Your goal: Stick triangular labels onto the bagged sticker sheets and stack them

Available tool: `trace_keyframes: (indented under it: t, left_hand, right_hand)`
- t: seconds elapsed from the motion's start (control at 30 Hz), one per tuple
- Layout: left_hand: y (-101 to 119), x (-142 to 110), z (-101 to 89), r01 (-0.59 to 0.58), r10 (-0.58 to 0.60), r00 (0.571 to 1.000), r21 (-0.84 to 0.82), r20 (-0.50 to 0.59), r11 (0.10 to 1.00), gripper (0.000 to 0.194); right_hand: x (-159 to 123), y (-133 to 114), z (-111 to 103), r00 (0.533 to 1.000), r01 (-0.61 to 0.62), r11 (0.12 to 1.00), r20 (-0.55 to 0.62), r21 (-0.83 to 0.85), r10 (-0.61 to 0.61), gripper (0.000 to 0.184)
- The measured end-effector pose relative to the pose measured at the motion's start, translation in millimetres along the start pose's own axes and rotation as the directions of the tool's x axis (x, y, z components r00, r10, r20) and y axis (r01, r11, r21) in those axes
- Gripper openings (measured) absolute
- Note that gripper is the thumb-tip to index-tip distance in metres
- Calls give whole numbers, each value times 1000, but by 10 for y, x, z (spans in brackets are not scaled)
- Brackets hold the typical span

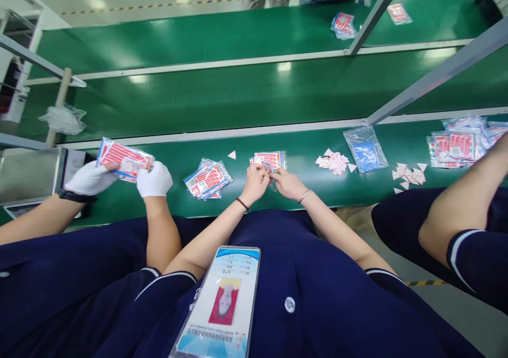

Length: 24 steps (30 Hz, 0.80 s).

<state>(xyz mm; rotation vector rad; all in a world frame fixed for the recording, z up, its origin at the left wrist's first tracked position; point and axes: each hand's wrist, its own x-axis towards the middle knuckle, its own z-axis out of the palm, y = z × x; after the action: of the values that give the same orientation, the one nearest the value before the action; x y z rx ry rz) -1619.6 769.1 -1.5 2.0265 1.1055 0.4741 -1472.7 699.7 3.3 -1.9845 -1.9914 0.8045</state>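
My left hand (256,183) and my right hand (289,183) meet at the near side of the green bench (174,164). Fingers of both are closed on a small clear plastic packet (272,182), partly hidden by them. Just beyond lies a red, white and blue printed packet (277,159) in clear wrap. To the left of my left hand rests a loose pile of similar packets (209,179). One small white triangular piece with a red edge (232,155) lies apart. A heap of such triangles (334,162) is right of my right hand.
A clear bag with blue contents (365,154) and more triangles (410,175) lie to the right. A co-worker's white-gloved hands (154,180) hold packets at left, near a scale (34,172). Another person's arm (462,188) reaches over packets (460,143). Metal posts (436,72) cross the right.
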Motion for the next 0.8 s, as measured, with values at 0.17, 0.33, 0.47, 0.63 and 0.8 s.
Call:
trace_keyframes:
  t: [0.17, 0.33, 0.47, 0.63, 0.8]
  left_hand:
    - [119, -131, 78, -123, 126, 989, 42, -72, 992, 14]
    - [-69, -105, -86, 25, -95, 947, -224, -308, 974, 37]
    - [-116, -83, -282, 145, -167, 986, -564, 13, 813, 43]
    - [120, -170, -295, 28, -69, 997, -665, -36, 746, 51]
    - [225, -182, -205, 10, -116, 988, -703, -103, 711, 66]
  right_hand:
    - [115, 121, 50, 981, -62, 972, -165, 228, 101, 21]
    - [90, 332, 6, 918, 6, 682, -275, 732, 286, 23]
    - [-2, 360, -40, 910, -14, 383, -147, 924, 389, 40]
    - [-25, 267, -10, 880, 16, 236, -126, 972, 458, 45]
    - [21, 197, 75, 878, 61, 189, -143, 980, 457, 49]
